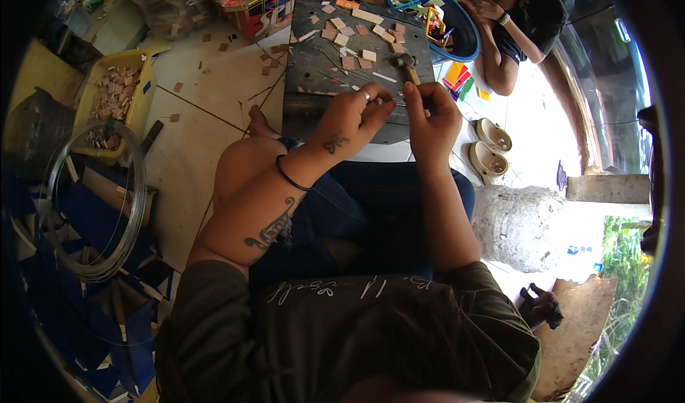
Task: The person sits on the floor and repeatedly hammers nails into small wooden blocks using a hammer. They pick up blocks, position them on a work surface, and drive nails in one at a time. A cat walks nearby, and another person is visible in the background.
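Note:
My left hand (pixel 351 117), with a ring on a finger, is raised just above the near edge of a low dark worktable (pixel 307 82). Its thumb and fingers are pinched together. Close beside it, my right hand (pixel 434 121) is closed too, thumb pressed against the bent forefinger. Something small and pale shows at the fingertips, too tiny to name. Just beyond the right thumb lies a hammer (pixel 412 73) with a wooden handle, partly hidden by that hand. Several small wooden tiles (pixel 347 62) and thin wire pieces are scattered over the tabletop.
A yellow basket (pixel 146 82) of wooden pieces stands left, near a wire coil (pixel 135 210). Behind the table are a blue tub (pixel 467 35) and a printed box (pixel 267 14). Another person (pixel 521 32) sits far right. Clogs (pixel 489 160) and a small dark animal (pixel 540 306) are on the right.

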Demonstrator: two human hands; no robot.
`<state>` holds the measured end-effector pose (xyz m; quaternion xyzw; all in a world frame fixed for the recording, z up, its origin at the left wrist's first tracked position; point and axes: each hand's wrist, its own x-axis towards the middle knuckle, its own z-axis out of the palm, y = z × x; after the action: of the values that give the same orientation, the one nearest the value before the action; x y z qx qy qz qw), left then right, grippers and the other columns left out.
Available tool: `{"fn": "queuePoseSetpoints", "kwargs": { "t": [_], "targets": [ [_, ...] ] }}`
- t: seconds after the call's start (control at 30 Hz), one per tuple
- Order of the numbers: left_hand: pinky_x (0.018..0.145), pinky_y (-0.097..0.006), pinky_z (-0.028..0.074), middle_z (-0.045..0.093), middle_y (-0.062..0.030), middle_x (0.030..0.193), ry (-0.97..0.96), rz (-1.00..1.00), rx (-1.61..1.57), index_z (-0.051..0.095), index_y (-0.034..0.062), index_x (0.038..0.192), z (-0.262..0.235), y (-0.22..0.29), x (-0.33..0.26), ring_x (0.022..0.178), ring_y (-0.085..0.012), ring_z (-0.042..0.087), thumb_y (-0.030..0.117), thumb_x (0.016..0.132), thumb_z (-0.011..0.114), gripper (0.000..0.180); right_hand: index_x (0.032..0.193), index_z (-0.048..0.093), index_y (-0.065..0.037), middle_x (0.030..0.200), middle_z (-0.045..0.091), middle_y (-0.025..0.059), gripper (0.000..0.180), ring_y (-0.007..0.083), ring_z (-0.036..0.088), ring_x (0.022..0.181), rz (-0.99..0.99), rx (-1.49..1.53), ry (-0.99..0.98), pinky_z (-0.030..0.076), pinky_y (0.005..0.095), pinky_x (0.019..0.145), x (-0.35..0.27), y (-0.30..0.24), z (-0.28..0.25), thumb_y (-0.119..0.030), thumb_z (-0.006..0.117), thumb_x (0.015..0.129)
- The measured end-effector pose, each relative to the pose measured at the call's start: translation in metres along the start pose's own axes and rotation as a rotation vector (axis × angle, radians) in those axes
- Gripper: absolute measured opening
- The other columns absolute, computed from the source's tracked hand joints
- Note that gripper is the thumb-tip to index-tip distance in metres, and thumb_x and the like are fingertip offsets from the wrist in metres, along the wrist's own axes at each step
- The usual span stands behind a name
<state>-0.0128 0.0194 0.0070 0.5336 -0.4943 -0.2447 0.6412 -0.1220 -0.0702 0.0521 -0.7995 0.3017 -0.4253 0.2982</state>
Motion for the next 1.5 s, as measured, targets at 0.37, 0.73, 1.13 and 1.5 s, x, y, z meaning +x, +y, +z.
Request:
{"fn": "queuePoseSetpoints", "kwargs": {
  "t": [0.37,0.73,1.13,1.5],
  "targets": [
    [0.049,-0.021,0.034,0.050,0.0036,0.061,-0.205,-0.165,-0.405,0.060,0.0040,0.091,-0.009,-0.003,0.002,0.053,-0.0026,0.043,0.018,0.098,0.051,0.017,0.070,0.057,0.000,0.062,0.056,0.0063,0.020,0.0127,0.053,0.054,0.007,0.182,-0.068,0.041,0.0257,0.054,0.002,0.004,-0.003,-0.010,0.070,0.081],
    [0.053,-0.038,0.043,0.060,-0.0189,0.066,-0.091,0.023,0.123,0.059,0.0007,0.086,-0.003,0.008,-0.002,0.059,-0.0328,0.061,0.016,0.092,0.055,0.016,0.069,0.058,0.000,0.062,0.056,0.0079,0.020,0.0163,0.054,0.053,0.003,-0.093,-0.038,0.042,0.0293,0.053,-0.005,-0.014,-0.006,-0.010,0.070,0.081],
    [0.056,-0.036,0.045,0.062,-0.0180,0.069,-0.025,-0.018,0.126,0.058,0.0011,0.089,-0.002,0.006,-0.003,0.062,-0.0324,0.063,0.015,0.094,0.053,0.016,0.070,0.060,0.001,0.062,0.057,0.0099,0.019,0.0169,0.054,0.053,0.040,-0.141,-0.062,0.042,0.0289,0.052,-0.006,-0.013,-0.008,-0.012,0.070,0.081],
    [0.051,-0.024,0.035,0.045,0.0020,0.058,-0.273,-0.215,-0.349,0.058,0.0019,0.093,-0.007,0.015,-0.003,0.053,-0.0053,0.040,0.015,0.099,0.044,0.020,0.077,0.063,-0.001,0.067,0.062,0.0003,0.015,0.0057,0.054,0.063,0.236,0.400,-0.265,0.043,0.0225,0.058,-0.003,0.007,-0.016,-0.012,0.068,0.085]
  ]
}}
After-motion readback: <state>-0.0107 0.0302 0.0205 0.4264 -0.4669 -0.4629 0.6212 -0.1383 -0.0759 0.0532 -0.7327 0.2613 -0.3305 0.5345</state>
